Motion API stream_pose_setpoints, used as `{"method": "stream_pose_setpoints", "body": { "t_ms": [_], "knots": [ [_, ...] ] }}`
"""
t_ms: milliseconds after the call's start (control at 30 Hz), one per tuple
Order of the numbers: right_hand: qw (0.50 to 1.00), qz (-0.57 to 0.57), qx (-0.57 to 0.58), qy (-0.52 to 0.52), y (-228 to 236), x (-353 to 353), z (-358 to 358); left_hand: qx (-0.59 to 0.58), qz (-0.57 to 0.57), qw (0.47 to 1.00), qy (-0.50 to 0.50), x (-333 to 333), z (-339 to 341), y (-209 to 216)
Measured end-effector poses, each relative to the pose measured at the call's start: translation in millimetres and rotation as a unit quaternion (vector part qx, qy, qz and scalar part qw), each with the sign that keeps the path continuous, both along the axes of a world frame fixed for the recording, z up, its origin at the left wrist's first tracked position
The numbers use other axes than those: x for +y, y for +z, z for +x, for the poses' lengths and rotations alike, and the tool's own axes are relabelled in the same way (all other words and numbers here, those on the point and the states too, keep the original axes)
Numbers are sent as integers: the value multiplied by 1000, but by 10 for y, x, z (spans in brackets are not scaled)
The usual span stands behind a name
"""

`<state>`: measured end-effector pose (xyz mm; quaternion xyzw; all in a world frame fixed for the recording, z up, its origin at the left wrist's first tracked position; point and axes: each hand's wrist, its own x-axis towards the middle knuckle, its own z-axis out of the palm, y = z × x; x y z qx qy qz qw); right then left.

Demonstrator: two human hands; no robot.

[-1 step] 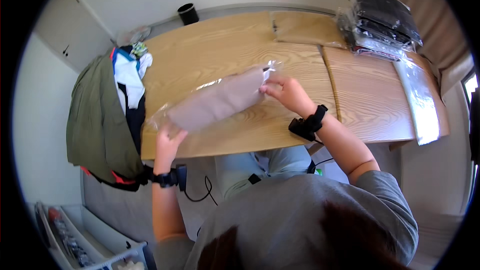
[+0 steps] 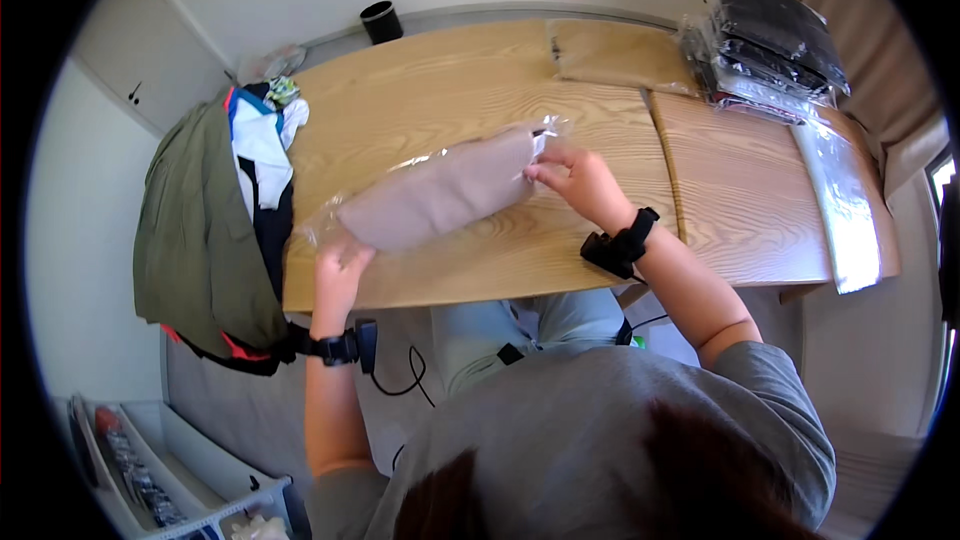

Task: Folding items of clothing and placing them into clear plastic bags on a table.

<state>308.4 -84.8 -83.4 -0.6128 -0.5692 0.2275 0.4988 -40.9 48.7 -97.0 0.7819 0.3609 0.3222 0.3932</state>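
A folded pinkish-beige garment [image 2: 440, 192] in a clear plastic bag lies slantwise over the wooden table, its right end farther from me. My left hand [image 2: 340, 268] is closed on the bag's near left corner, some fingers hidden by it. At the other end, my right hand [image 2: 582, 188] pinches the bag's edge between thumb and fingers, beside a small white tag. Loose, crinkled film sticks out past the garment at both ends. Each wrist wears a black strapped device.
Clothes [image 2: 200, 230], olive, white and black, hang over the table's left edge. At the back right rises a stack of bagged dark garments [image 2: 775, 35]. A flat bagged tan item [image 2: 625, 55] lies beside it, with clear plastic bags [image 2: 840, 205] nearer. A black bin [image 2: 381, 22] stands behind the table.
The bagged garment has tilted slightly and shows less blur. Both hands keep their hold at its two ends.
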Motion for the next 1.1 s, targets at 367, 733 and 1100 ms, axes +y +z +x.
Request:
{"method": "stream_pose_setpoints", "body": {
  "t_ms": [367,733,1100],
  "knots": [
    [987,-82,123,-65,386,-294,390,-90,-212,972,-43,-229,628,618],
    [946,-6,-324,-24,-42,-539,-155,187,163,961,-120,-465,1028,399],
    [899,-60,-431,-53,-219,-326,-477,372,254,854,-260,-471,1200,28]
  ]
}}
